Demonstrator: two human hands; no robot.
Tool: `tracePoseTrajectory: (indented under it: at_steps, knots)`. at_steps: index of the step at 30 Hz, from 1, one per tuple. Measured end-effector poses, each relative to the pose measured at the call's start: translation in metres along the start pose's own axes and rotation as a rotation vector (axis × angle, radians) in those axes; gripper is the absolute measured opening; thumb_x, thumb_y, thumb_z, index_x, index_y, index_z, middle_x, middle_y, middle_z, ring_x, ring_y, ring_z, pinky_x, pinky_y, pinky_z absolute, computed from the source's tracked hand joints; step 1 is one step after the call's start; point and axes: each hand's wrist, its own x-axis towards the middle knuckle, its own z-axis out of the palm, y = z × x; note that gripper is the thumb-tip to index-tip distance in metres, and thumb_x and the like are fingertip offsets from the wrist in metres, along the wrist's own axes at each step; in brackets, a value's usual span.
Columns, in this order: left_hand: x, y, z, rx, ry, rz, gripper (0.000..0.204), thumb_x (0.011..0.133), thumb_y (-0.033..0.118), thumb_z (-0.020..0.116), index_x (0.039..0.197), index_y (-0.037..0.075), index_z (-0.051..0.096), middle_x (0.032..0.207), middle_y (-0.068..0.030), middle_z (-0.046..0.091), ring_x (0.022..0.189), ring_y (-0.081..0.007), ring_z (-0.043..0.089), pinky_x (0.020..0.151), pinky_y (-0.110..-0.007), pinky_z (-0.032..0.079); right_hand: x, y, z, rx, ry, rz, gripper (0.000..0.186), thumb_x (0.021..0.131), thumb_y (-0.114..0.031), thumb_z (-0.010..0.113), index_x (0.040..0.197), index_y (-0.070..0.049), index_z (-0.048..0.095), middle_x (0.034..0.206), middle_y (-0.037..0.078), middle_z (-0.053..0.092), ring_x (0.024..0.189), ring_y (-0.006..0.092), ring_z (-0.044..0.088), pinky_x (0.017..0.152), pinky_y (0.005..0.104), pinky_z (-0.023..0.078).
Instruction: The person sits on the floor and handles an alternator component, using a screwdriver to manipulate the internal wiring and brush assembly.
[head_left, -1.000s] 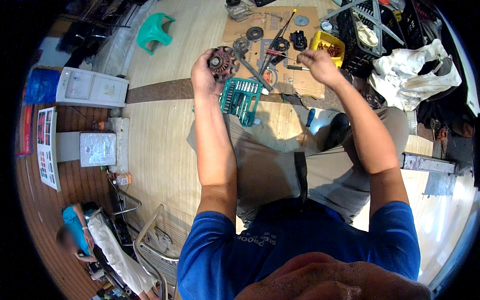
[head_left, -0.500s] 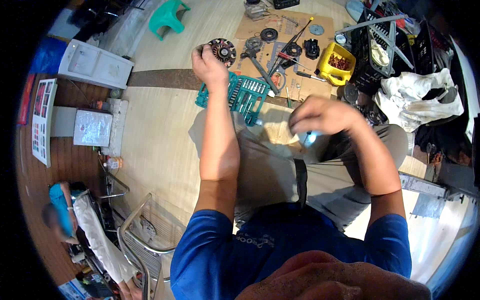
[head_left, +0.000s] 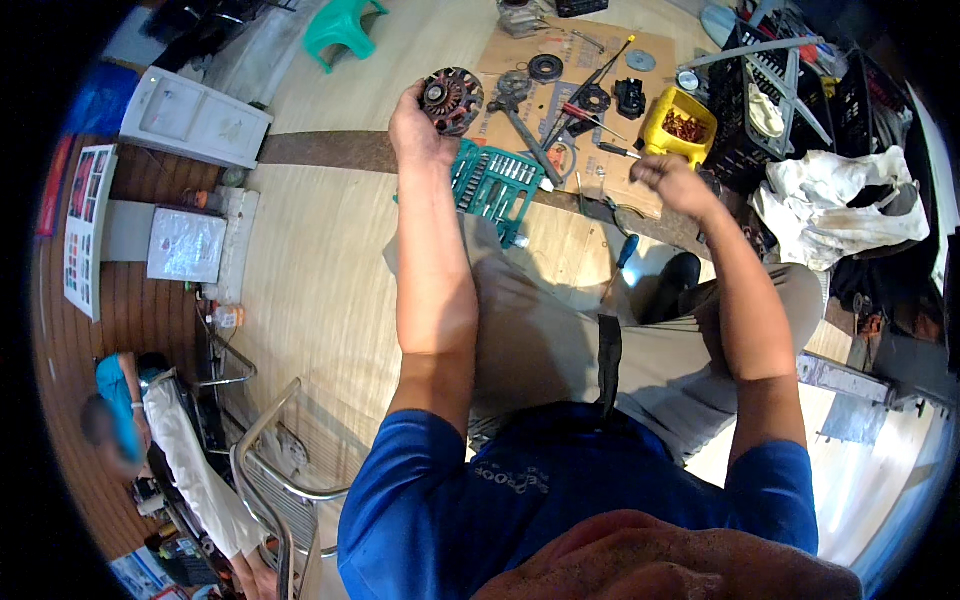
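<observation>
Currently, head view: the left hand (head_left: 418, 125) is raised at about 12 o'clock from the seated person's lap, fingers wrapped on a round, rusty motor part with copper windings (head_left: 452, 98), apparently a stator or alternator core, held clear of the floor. The right hand (head_left: 672, 182) hovers at about 1 o'clock, fingers curled loosely together; I cannot tell whether it pinches anything small, because the fingertips are blurred. Just beyond the left wrist, at 12 o'clock, lies an open teal socket set (head_left: 495, 182); further out, on a sheet of cardboard (head_left: 590, 75), lie loose discs, a hammer (head_left: 522, 118) and screwdrivers. A yellow bin of small reddish parts (head_left: 678, 122) sits at 1 o'clock, right beyond the right hand, and a blue-handled screwdriver (head_left: 622, 258) lies on the floor near the right knee. Judgement: for a clean step, keep the core gripped by its outer rim, clear of the windings, and turn its working face toward the right hand before bringing in a tool or fastener. Hard to make out: the core's far face, hidden by the left fingers; the socket sizes; the contents of the black crates (head_left: 800, 90) at 2 o'clock, warped near the rim beside a heap of white rags (head_left: 840, 205).
</observation>
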Motion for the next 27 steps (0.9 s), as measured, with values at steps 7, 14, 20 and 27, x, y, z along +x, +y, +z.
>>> tracePoseTrajectory:
  at_steps: [7,14,20,27]
  knots:
    - [-0.018,0.025,-0.001,0.268,-0.203,-0.235,0.025,0.089,0.023,0.049,0.092,0.001,0.061,0.088,-0.0123,0.067,0.076,-0.0270,0.065,0.066,-0.042,0.054,0.011,0.022,0.007,-0.245,0.421,-0.009,0.024,0.088,-0.020,0.055,0.102,-0.005,0.066,0.090,0.022,0.064,0.083,0.0372,0.063,0.075,0.0400,0.050]
    - [0.002,0.042,-0.033,0.105,-0.017,-0.038,0.027,0.090,0.022,0.047,0.095,-0.001,0.060,0.089,-0.0155,0.067,0.078,-0.0279,0.066,0.071,-0.043,0.055,0.007,0.075,-0.004,-0.343,0.290,0.067,0.022,0.087,-0.023,0.056,0.093,-0.004,0.066,0.087,0.022,0.064,0.083,0.0368,0.063,0.075,0.0416,0.049]
    - [0.016,0.035,-0.039,0.128,0.034,0.114,0.029,0.091,0.020,0.043,0.098,-0.003,0.059,0.092,-0.0158,0.067,0.079,-0.0276,0.066,0.071,-0.042,0.056,0.000,0.016,0.011,-0.279,0.215,-0.052,0.022,0.088,-0.021,0.057,0.094,-0.002,0.066,0.088,0.021,0.065,0.085,0.0362,0.063,0.075,0.0391,0.049]
    - [0.027,0.023,-0.042,0.176,-0.014,0.130,0.031,0.093,0.022,0.043,0.101,-0.002,0.059,0.091,-0.0148,0.067,0.077,-0.0261,0.067,0.064,-0.042,0.056,-0.005,-0.022,0.001,0.011,0.365,-0.044,0.027,0.090,-0.024,0.058,0.100,0.000,0.065,0.088,0.021,0.065,0.082,0.0318,0.065,0.074,0.0346,0.049]
